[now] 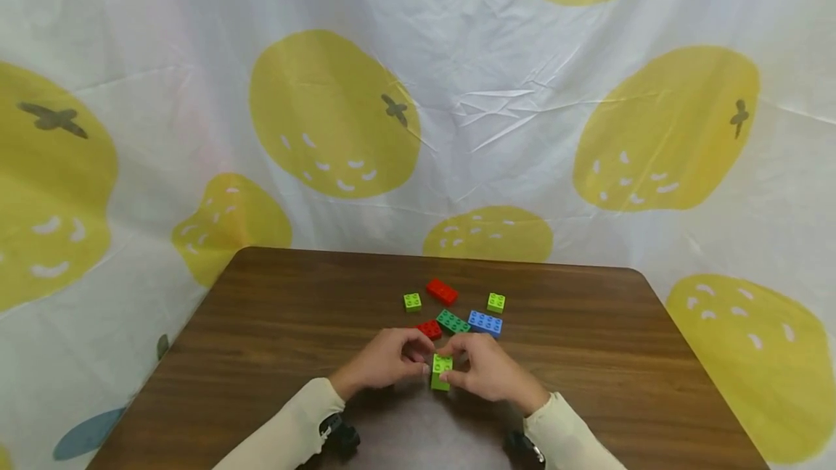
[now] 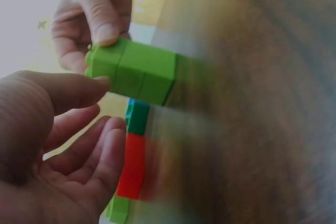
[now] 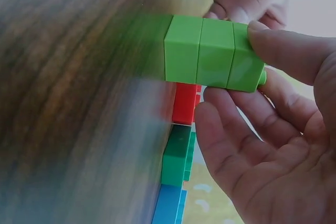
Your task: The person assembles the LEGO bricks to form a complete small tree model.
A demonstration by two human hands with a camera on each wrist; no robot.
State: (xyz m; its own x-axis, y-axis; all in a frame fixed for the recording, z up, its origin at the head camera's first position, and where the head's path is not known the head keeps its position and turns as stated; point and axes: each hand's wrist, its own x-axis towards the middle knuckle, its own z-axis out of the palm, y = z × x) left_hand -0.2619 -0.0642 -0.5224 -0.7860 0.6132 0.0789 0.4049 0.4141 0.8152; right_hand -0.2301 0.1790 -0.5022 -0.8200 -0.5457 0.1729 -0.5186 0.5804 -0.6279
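A stack of lime green toy building bricks (image 1: 440, 378) stands upright on the table near its front. In the right wrist view the stack (image 3: 215, 53) shows three layers, studs on top. My right hand (image 1: 490, 368) pinches its top brick, thumb on the near side and fingers behind. My left hand (image 1: 385, 360) is just left of the stack, fingers loosely bent and spread. In the left wrist view, the left thumb (image 2: 79, 88) overlaps the stack's upper edge while the other fingers hold nothing.
Beyond the hands lie a red brick (image 1: 429, 329), a green brick (image 1: 453, 321) and a blue brick (image 1: 485, 323). Farther back are another red brick (image 1: 442, 291) and two small lime bricks, one left (image 1: 412, 302), one right (image 1: 496, 302). A fruit-print curtain (image 1: 483, 114) hangs behind the wooden table (image 1: 274, 325).
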